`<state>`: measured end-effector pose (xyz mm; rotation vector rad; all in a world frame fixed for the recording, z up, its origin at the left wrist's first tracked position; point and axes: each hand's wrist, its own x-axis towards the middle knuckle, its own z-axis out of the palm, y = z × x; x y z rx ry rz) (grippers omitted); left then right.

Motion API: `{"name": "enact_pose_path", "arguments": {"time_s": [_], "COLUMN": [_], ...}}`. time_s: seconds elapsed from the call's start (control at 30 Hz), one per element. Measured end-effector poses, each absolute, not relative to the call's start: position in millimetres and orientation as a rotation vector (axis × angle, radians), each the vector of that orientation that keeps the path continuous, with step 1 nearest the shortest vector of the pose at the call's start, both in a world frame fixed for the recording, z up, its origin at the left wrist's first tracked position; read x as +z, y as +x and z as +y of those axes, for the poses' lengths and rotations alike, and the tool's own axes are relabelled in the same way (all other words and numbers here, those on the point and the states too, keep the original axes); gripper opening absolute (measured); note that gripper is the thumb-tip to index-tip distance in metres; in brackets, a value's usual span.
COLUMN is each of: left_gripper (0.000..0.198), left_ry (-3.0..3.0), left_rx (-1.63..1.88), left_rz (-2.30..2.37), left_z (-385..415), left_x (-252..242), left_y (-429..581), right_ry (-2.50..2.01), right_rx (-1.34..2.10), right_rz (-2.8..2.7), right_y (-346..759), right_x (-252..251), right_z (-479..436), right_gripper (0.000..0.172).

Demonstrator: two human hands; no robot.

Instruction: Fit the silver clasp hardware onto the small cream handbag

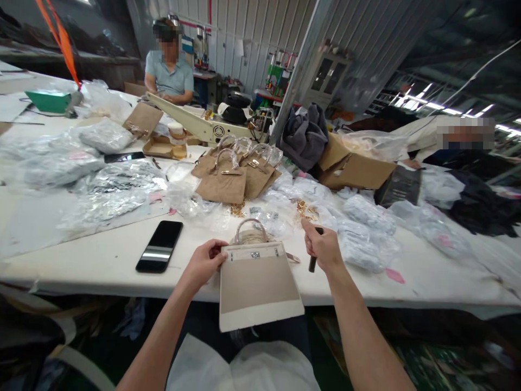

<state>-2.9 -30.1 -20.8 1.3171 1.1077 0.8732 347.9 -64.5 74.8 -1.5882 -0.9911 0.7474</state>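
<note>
A beige handbag panel with a rounded handle (pixel 260 277) lies at the table's front edge, its lower part jutting over it. My left hand (pixel 206 262) pinches the panel's upper left corner between thumb and fingers. To the right of the panel, my right hand (pixel 323 247) is closed around a dark, stick-like tool (pixel 313 264), held upright and apart from the panel. Small gold metal fittings (pixel 306 210) lie just beyond my right hand. Another small heap of gold pieces (pixel 237 209) sits behind the panel, in front of several brown handbags (pixel 223 182).
A black phone (pixel 159 247) lies left of my left hand. Plastic-wrapped bundles (pixel 362 233) spread to the right, crumpled clear bags (pixel 118 184) to the left. Farther back are a cream machine (pixel 203 124), a cardboard box (pixel 354 168) and a seated person (pixel 170 73).
</note>
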Motion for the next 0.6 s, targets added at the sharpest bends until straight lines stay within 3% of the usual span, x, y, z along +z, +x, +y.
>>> {"name": "enact_pose_path", "arguments": {"time_s": [0.17, 0.3, 0.43, 0.6], "left_gripper": [0.047, 0.047, 0.046, 0.035], "left_ry": [1.322, 1.323, 1.319, 1.426], "left_rx": [0.873, 0.860, 0.911, 0.932], "left_rz": [1.100, 1.101, 1.169, 1.289], "left_z": [-33.2, -31.1, -33.4, -42.3], "left_x": [-16.5, -18.1, -18.4, -6.5], "left_y": [-1.5, -0.3, 2.2, 4.5], "right_ry": [-2.287, -2.575, -2.521, -2.017], "right_rx": [0.243, 0.142, 0.064, -0.223], "right_rz": [-1.534, -1.653, -1.709, -1.652], "right_y": [408.7, 422.9, 423.6, 432.6], "right_x": [45.9, 24.7, 9.0, -21.9], "right_z": [-54.8, -50.8, -62.7, -83.4], "right_gripper": [0.065, 0.060, 0.063, 0.062]}}
